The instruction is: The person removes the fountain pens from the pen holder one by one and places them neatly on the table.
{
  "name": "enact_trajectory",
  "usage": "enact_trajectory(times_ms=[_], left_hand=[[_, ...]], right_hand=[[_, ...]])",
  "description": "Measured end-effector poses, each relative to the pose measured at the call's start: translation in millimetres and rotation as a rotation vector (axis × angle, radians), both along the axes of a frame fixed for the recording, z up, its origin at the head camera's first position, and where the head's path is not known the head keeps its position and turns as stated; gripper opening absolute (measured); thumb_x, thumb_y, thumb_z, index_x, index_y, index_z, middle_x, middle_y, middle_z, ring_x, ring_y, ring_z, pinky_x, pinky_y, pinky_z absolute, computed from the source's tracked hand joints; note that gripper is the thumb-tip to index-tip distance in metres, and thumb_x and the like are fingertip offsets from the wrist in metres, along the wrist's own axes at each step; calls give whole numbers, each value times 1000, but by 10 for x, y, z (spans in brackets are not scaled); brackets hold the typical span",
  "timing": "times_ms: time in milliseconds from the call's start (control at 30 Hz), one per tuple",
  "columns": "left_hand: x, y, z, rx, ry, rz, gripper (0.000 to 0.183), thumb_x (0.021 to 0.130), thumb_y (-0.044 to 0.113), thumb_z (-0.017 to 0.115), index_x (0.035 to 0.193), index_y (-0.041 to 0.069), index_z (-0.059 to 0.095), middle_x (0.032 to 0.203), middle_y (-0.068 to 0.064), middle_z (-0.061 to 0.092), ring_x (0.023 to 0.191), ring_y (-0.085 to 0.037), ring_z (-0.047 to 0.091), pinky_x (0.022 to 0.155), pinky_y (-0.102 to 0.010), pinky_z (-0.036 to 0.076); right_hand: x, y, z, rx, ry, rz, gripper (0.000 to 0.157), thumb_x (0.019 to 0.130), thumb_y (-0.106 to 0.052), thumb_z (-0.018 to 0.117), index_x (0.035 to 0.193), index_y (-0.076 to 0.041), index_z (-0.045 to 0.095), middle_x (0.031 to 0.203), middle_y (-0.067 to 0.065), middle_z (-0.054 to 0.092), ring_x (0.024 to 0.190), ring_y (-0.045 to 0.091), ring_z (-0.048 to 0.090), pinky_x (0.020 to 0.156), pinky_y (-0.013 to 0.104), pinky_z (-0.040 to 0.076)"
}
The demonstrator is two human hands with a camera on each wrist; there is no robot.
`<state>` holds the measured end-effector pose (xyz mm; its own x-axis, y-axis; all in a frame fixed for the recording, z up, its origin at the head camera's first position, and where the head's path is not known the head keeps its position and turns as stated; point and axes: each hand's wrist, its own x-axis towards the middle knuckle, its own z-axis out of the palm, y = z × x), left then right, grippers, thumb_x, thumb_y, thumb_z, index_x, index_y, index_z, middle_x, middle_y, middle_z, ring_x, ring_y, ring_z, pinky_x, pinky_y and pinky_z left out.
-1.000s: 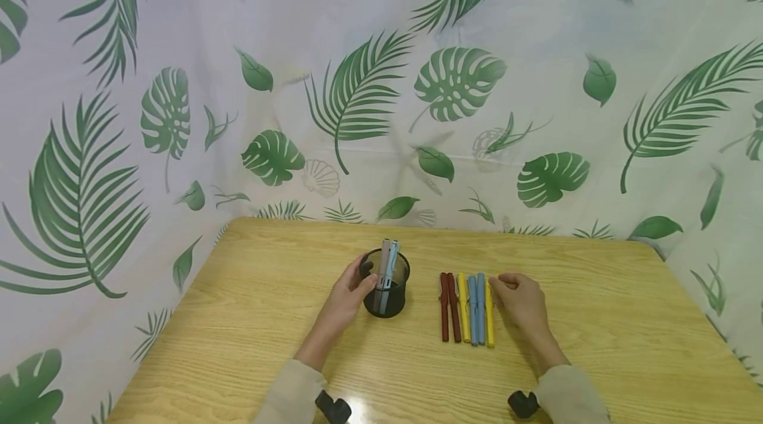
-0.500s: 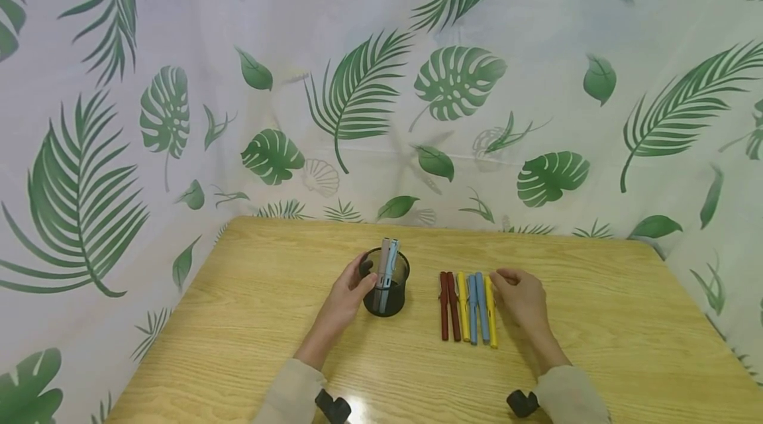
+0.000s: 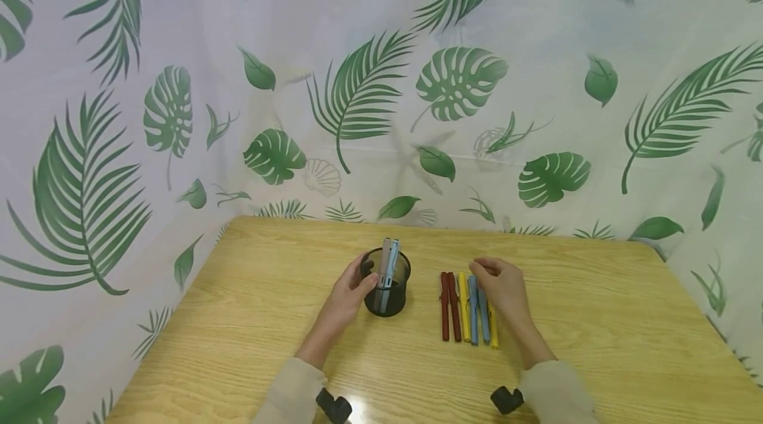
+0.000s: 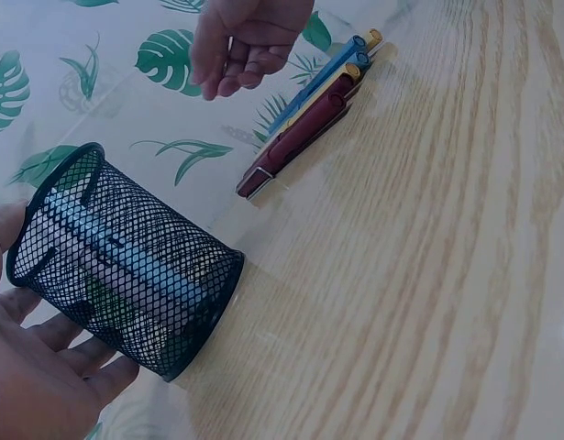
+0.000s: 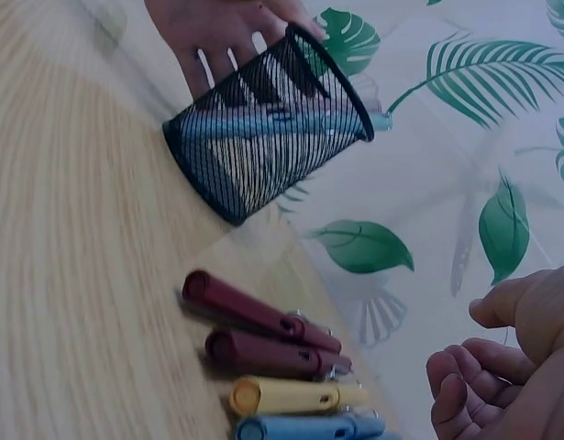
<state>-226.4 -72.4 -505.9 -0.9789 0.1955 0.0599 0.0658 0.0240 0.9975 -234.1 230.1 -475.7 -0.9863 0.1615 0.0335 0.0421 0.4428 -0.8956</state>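
Observation:
My left hand [image 3: 344,293] grips the side of a black mesh pen cup [image 3: 395,303], which stands upright on the table. Two pens lean inside it, one grey-brown [image 3: 385,248] and one light blue [image 3: 393,258]. To the right lies a row of pens: two dark red pens [image 3: 444,311], a yellow pen [image 3: 465,311], two blue pens [image 3: 473,315] and another yellow pen [image 3: 494,336]. My right hand [image 3: 507,288] hovers over the right end of this row, partly covering the blue and yellow ones. In the right wrist view its fingers [image 5: 456,394] are loosely bent, apart from the thumb, with nothing between them.
The wooden table [image 3: 268,265] ends at a back edge against a white cloth [image 3: 369,6] printed with green leaves. Bare wood separates the cup from the dark red pens.
My right hand has moved left from beside the rightmost yellow pen to above the blue pens. That yellow pen and its blue neighbour tilted slightly. The left hand and cup stay put.

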Motion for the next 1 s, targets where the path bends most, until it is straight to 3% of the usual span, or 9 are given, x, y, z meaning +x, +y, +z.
enact_trajectory(times_ms=[367, 500, 767, 1000], left_hand=[[-3, 2, -9, 2, 6, -9, 67, 107, 31, 60, 164, 11, 29, 162, -22, 37, 151, -41, 29, 121, -57, 27], [-10, 2, -12, 5, 8, -11, 66, 108, 29, 58, 164, 9, 28, 162, -22, 37, 151, -41, 30, 120, -57, 28], [1, 5, 4, 13, 4, -6, 65, 108, 26, 58, 164, 11, 29, 162, -21, 37, 151, -39, 30, 121, -56, 27], [7, 10, 16, -3, 5, 4, 64, 108, 27, 58, 164, 11, 29, 161, -21, 38, 151, -39, 30, 121, -57, 27]], right_hand=[[-27, -349, 115, -98, 12, 70, 42, 105, -27, 61, 134, 4, 64, 117, 23, 68, 96, 34, 66, 67, 27, 52], [-49, -481, 145, -135, 12, 93, 43, 105, -29, 62, 134, 2, 65, 122, 21, 67, 97, 32, 66, 74, 28, 56], [-112, -730, 168, -182, 41, 128, 38, 104, -27, 64, 131, 0, 68, 115, 17, 71, 100, 31, 64, 76, 32, 56], [-179, -925, 180, -184, 50, 149, 39, 104, -28, 65, 132, -1, 68, 122, 16, 70, 106, 27, 63, 89, 43, 56]])
